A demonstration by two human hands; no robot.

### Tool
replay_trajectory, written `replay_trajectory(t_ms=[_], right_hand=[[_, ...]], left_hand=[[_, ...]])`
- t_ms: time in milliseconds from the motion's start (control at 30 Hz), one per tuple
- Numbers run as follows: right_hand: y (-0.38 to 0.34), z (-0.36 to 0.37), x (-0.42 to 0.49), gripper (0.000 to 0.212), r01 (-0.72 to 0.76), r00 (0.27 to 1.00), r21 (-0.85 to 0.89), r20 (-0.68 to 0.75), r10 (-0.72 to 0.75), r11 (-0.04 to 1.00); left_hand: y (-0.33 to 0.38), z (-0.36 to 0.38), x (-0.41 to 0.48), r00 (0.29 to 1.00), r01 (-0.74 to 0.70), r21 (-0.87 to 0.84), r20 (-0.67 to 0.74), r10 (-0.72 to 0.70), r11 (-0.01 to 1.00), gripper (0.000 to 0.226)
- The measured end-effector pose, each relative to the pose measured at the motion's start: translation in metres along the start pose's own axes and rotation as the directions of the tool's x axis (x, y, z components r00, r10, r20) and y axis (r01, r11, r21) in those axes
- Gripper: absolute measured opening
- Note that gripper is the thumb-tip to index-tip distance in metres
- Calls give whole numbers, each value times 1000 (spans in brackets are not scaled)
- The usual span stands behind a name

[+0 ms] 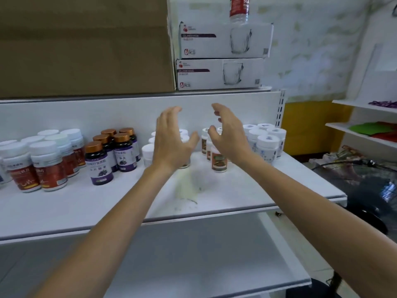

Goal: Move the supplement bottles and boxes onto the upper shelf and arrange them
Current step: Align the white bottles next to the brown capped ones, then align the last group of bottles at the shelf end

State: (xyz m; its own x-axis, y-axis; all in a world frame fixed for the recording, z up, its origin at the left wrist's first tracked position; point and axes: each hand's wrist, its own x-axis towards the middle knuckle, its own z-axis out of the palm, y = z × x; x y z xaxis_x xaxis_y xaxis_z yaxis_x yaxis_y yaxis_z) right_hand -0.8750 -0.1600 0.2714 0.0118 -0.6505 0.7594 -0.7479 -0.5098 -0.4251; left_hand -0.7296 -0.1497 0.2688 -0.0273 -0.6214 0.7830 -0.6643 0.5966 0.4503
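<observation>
We held both hands up over the middle of the shelf (214, 196), the left hand (171, 138) and the right hand (227, 134) with palms turned toward one another, fingers spread wide and holding nothing. The supplement bottles stood in groups along the back of that shelf. The red-labelled bottles (43, 166) were far left, with the copper-capped purple bottles (111, 153) beside them. The plain white bottles (147, 152) were partly hidden behind our left hand, the brown-labelled bottles (219, 161) stood below and between our palms, and the blue-printed white bottles (266, 143) were at the right end.

We judged the step in hand to be closing on the brown-labelled group to gather it into a tidy block. To do that well, we needed to lower both palms to the flanks of the cluster, below the caps, and press inward evenly so that none tipped. The front bottle stood a little forward of the others and looked to need nudging back first. The neighbouring groups were near on both sides, so our hands had to come straight down rather than sweep in sideways. Labels ought to end facing forward. The glass mug boxes (223, 39) and a cardboard carton (86, 46) sat on the level above
</observation>
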Motion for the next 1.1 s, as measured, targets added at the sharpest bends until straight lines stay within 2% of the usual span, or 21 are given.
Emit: replay_trajectory(t_ms=[67,133,200,333,433,533,733,833,1100], right_hand=[[14,-13,3,51,-17,1000,12,-24,17,1000],[28,-22,1,53,-108,994,16,10,108,994],[43,-22,-9,56,-205,974,-8,90,205,979],[67,-3,-30,52,-259,951,2,177,255,966],[78,12,-30,53,-397,898,60,230,375,916],[89,23,-24,50,-491,844,58,278,459,869],[110,37,-11,43,-528,814,12,292,502,849],[112,36,-12,40,-510,829,15,274,487,860],[109,32,-10,47,-486,843,10,267,467,874]], left_hand=[[11,21,-2,998,-4,-24,66,6,1000,61],[17,43,-9,987,41,-33,154,-36,999,66],[18,62,-17,970,116,-33,220,-106,993,72],[14,86,-25,902,326,-43,312,-297,944,73],[11,93,-22,850,435,-55,355,-389,899,74],[5,97,-18,814,484,-53,392,-428,873,64],[-1,111,-8,805,496,-72,412,-427,865,63],[-5,116,-8,810,522,-107,375,-451,846,54],[-6,115,-7,821,509,-83,345,-454,857,55]])
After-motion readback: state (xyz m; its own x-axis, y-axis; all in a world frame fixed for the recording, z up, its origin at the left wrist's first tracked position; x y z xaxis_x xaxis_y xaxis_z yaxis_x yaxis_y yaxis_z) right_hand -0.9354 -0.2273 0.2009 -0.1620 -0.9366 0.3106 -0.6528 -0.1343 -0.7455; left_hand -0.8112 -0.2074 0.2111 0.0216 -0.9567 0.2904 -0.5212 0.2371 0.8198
